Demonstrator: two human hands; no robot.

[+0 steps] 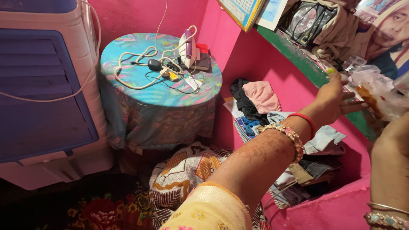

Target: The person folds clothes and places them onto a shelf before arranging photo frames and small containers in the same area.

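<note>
The left hand (336, 100) reaches out to the green shelf (298, 57) on the pink wall. Its fingers are spread a little and touch a clear plastic bag (377, 96) that sits on the shelf edge, with something brown inside, maybe food. The right hand (394, 136) is at the right edge, just under the bag; I cannot tell how its fingers are. Below the arms, a pile of folded clothes (260, 100) lies in a nook. An iron (187, 44) stands on a round table (128, 85).
</note>
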